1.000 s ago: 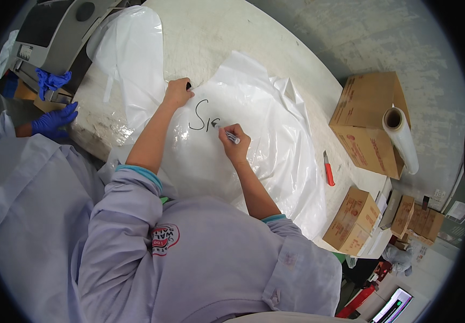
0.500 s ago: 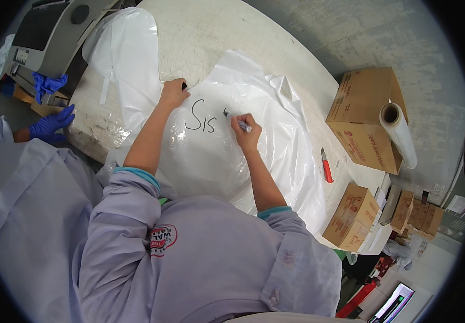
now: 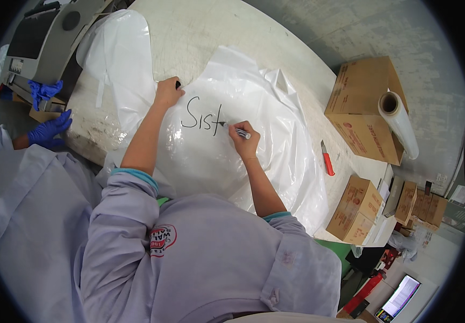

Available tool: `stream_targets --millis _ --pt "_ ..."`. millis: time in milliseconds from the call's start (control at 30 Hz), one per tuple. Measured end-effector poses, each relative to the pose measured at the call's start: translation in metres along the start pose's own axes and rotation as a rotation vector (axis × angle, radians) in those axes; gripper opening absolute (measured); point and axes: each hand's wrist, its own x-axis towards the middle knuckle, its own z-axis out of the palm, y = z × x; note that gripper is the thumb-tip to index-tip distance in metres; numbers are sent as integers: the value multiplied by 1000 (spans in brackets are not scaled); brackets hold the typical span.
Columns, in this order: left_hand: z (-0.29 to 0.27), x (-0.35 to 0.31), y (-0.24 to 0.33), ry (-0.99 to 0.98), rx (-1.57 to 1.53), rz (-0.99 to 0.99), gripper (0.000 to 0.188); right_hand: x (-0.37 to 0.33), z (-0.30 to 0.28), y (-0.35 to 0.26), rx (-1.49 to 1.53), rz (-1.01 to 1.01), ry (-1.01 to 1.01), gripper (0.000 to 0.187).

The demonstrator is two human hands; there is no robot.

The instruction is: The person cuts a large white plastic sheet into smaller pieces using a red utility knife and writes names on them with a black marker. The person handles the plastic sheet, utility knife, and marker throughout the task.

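A large white plastic sheet [image 3: 200,161] lies spread and wrinkled on the table, with black handwriting on its upper part. My right hand [image 3: 246,141] is closed around a marker [image 3: 241,133], whose dark tip meets the plastic at the end of the last letter. Left of the writing, my left hand [image 3: 168,92] rests at the sheet's upper edge. Its fingers are curled around a small black marker cap [image 3: 178,85].
A red-handled knife [image 3: 327,159] lies right of the sheet. Cardboard boxes [image 3: 353,210] and a plastic film roll [image 3: 399,121] stand further right. At left are a grey printer-like machine [image 3: 49,40] and a co-worker's blue-gloved hand [image 3: 51,131].
My right hand has moved slightly down, and another letter with a crossing stroke now stands on the sheet. My left hand stays beside the writing.
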Motion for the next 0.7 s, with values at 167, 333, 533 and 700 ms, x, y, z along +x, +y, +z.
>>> stream_targets --millis 167,333,533,700 --pt "0 -2 -3 -2 19 -26 23 -4 -10 -4 21 89 30 15" --pt "0 0 0 19 3 -11 25 0 -8 4 50 148 64 15" --pt "-3 -3 2 -9 5 -31 23 -7 -24 15 63 223 25 14" --pt "-1 -1 1 2 9 -18 23 1 -23 4 19 125 92 15"
